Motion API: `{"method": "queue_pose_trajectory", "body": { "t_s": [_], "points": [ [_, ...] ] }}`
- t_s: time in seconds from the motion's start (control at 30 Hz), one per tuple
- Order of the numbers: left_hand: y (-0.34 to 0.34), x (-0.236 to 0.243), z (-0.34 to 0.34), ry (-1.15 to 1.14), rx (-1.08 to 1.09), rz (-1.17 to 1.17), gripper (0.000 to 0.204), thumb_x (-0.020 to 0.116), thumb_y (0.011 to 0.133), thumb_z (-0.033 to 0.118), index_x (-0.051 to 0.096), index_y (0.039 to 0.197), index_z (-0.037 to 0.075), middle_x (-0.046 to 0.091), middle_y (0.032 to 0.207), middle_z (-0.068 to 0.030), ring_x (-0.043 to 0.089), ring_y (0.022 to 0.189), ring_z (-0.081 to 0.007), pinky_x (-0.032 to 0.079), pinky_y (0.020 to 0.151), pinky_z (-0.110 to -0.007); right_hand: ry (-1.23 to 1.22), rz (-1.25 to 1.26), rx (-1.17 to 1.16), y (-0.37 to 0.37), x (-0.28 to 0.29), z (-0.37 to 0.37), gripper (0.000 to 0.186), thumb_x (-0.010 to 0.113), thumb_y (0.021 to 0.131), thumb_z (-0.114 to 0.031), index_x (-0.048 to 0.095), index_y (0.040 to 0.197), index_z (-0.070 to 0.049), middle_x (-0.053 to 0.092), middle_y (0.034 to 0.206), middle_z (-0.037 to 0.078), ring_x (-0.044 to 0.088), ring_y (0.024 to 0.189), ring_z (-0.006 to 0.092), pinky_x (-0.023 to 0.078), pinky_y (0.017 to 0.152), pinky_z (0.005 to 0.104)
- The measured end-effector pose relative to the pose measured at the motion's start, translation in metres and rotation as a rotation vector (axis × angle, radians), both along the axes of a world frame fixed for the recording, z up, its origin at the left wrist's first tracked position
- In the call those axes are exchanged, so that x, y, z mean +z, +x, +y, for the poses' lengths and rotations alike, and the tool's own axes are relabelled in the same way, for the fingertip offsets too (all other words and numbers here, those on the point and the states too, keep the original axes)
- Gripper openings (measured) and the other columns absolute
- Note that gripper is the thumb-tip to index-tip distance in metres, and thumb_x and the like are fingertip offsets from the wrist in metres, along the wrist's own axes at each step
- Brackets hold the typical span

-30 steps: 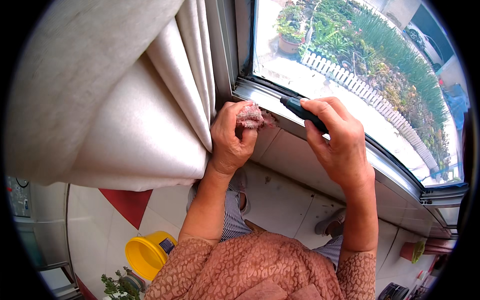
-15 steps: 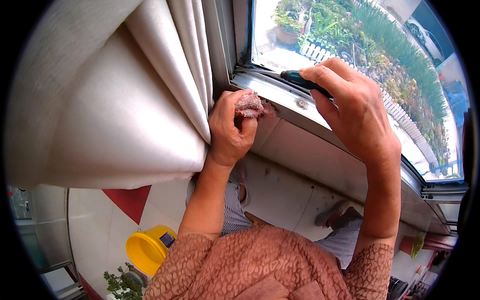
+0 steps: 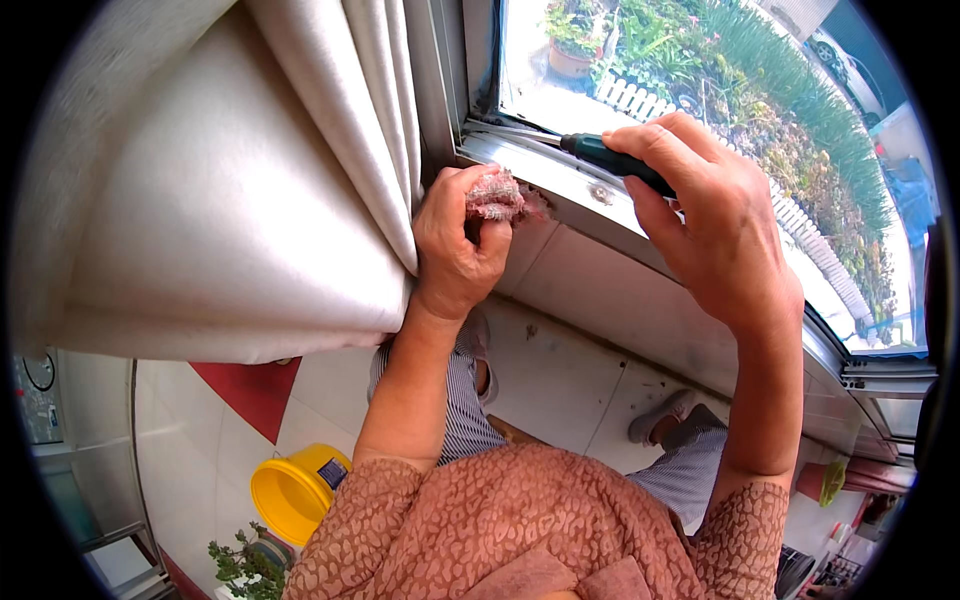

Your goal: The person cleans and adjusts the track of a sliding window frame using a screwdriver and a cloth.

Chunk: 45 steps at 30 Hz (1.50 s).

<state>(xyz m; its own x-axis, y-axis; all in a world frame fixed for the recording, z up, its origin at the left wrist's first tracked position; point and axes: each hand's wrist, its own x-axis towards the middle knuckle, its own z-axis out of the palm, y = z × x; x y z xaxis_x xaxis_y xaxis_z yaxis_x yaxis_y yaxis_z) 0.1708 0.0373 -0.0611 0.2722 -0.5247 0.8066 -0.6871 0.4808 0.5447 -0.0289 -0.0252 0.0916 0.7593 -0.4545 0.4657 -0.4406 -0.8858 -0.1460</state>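
In my right hand (image 3: 715,205) is a screwdriver (image 3: 615,160) with a dark green handle, the fingers wrapped round its grip. Its thin metal shaft points left along the track of the window frame (image 3: 560,172), toward the frame's corner. My left hand (image 3: 455,240) is closed on a crumpled pink and grey cloth (image 3: 495,195), next to the sill's inner edge and beside the curtain. The screwdriver's tip is too fine to make out clearly against the track.
A pale curtain (image 3: 230,210) hangs close on the left. Below are a yellow bucket (image 3: 290,495), a potted plant (image 3: 245,570) and a red floor patch (image 3: 255,390). Through the glass show garden plants (image 3: 740,90) and a white picket fence (image 3: 635,100).
The screwdriver has shifted slightly, and more of its handle and shaft shows. My left hand with the cloth has moved a little up and left. Both grips are unchanged.
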Motion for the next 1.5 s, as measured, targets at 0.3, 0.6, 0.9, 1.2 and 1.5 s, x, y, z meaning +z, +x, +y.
{"method": "queue_pose_trajectory", "body": {
  "t_s": [0.3,0.6,0.9,1.2,1.5],
  "points": [
    [-0.001,0.001,0.0,0.014,-0.008,0.014,0.034,0.058,0.078,-0.001,0.057,0.112,0.0,0.06,0.09,-0.0158,0.062,0.078,-0.0337,0.053,0.072,-0.039,-0.152,-0.007,0.02,0.002,-0.004,-0.001,0.025,0.07,0.081,0.0,0.067,0.106,-0.006,0.066,0.096,0.01,0.067,0.078,0.0306,0.053,0.066,0.0375],
    [-0.001,-0.001,0.0,0.006,-0.002,0.012,0.035,0.057,0.078,-0.002,0.057,0.112,0.0,0.059,0.09,-0.0156,0.062,0.078,-0.0334,0.053,0.072,-0.039,-0.148,0.024,0.013,0.005,-0.006,-0.005,0.027,0.069,0.082,0.0,0.066,0.107,-0.007,0.065,0.095,0.01,0.066,0.078,0.0307,0.052,0.067,0.0385],
    [-0.001,-0.001,0.002,0.042,-0.023,0.046,0.035,0.058,0.077,-0.001,0.057,0.112,0.0,0.059,0.089,-0.0146,0.062,0.077,-0.0319,0.053,0.072,-0.037,-0.089,-0.005,-0.01,0.003,-0.007,0.0,0.027,0.068,0.081,0.0,0.066,0.107,-0.007,0.065,0.094,0.01,0.066,0.079,0.0315,0.052,0.068,0.0391],
    [0.0,-0.002,0.0,0.005,0.003,0.009,0.036,0.058,0.077,-0.001,0.058,0.112,0.0,0.059,0.09,-0.0152,0.062,0.078,-0.0331,0.053,0.072,-0.038,0.043,-0.052,-0.057,-0.014,-0.019,0.004,0.026,0.067,0.082,-0.004,0.066,0.107,-0.008,0.064,0.092,0.011,0.065,0.074,0.0314,0.051,0.065,0.0398],
    [0.0,-0.002,-0.001,0.006,0.011,0.008,0.035,0.058,0.077,0.0,0.058,0.112,-0.001,0.059,0.09,-0.016,0.062,0.078,-0.0343,0.053,0.072,-0.039,0.169,-0.039,-0.063,-0.014,-0.018,-0.001,0.025,0.066,0.084,-0.005,0.065,0.11,-0.007,0.065,0.093,0.013,0.065,0.076,0.0337,0.051,0.067,0.0408]
  ]
}}
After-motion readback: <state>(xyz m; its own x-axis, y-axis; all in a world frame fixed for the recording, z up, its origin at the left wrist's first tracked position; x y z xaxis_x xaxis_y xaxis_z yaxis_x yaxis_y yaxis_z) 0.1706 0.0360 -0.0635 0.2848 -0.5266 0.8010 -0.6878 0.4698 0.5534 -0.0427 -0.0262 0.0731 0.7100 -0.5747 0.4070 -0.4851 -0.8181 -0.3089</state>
